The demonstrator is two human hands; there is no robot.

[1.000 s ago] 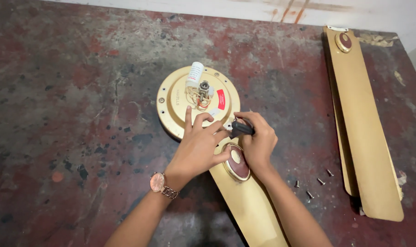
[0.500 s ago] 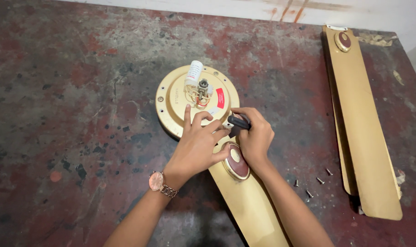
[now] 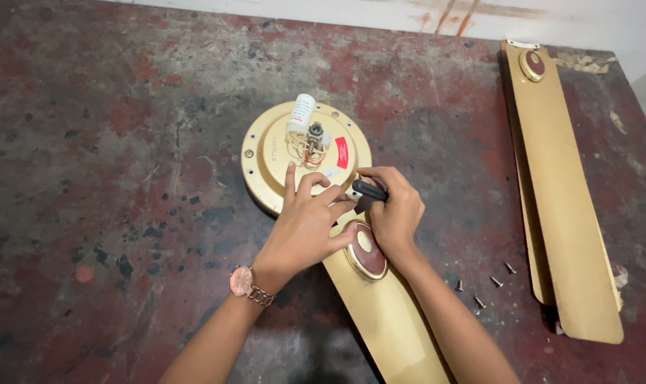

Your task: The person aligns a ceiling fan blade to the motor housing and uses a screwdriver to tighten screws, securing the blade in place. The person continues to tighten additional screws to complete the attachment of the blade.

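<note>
right hand (image 3: 397,210): slid a touch up and left, knuckles now closer over the motor hub's (image 3: 305,153) rim
screwdriver handle (image 3: 370,189): black grip swung round, now lying more level, pointing left at the hub edge
left hand (image 3: 305,220): fingers spread a bit wider, index tip further onto the hub face

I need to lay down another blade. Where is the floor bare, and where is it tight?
Bare: the wide stretch left of the motor housing, and the strip between it and the spare blades. Tight: around both hands, left hand and right hand, and the loose screws.
</note>
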